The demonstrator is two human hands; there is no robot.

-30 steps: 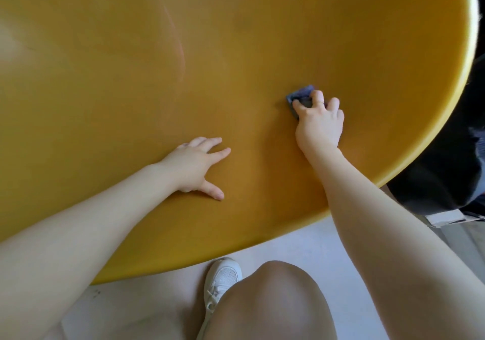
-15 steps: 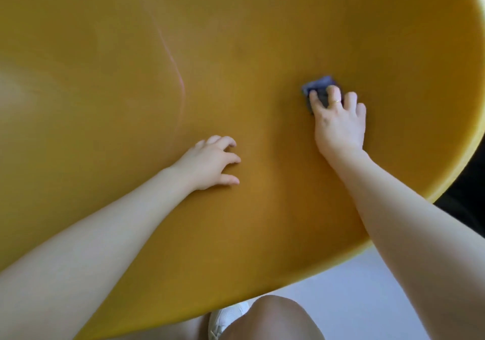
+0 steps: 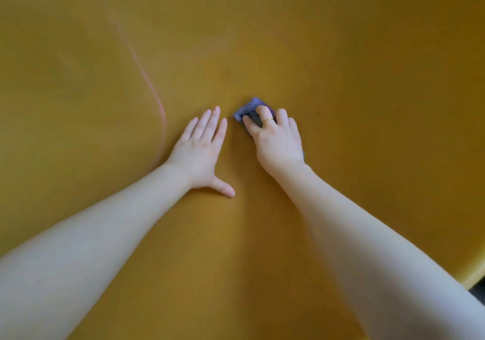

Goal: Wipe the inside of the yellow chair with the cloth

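Observation:
The smooth inner surface of the yellow chair (image 3: 315, 51) fills almost the whole view. My right hand (image 3: 278, 143) presses a small blue-purple cloth (image 3: 249, 109) flat against it near the middle; only the cloth's far corner shows beyond my fingers. A thin ring sits on one finger. My left hand (image 3: 202, 150) lies flat on the yellow surface just left of the cloth, fingers together, thumb spread out, holding nothing.
A faint pinkish curved streak (image 3: 157, 103) runs down the chair surface left of my left hand. The chair's rim (image 3: 475, 279) shows at the lower right corner, with a dark strip beyond it.
The view has moved deeper into the chair; floor, knee and shoe are out of sight. My right hand with the cloth has slid left toward my left hand, which has flattened out.

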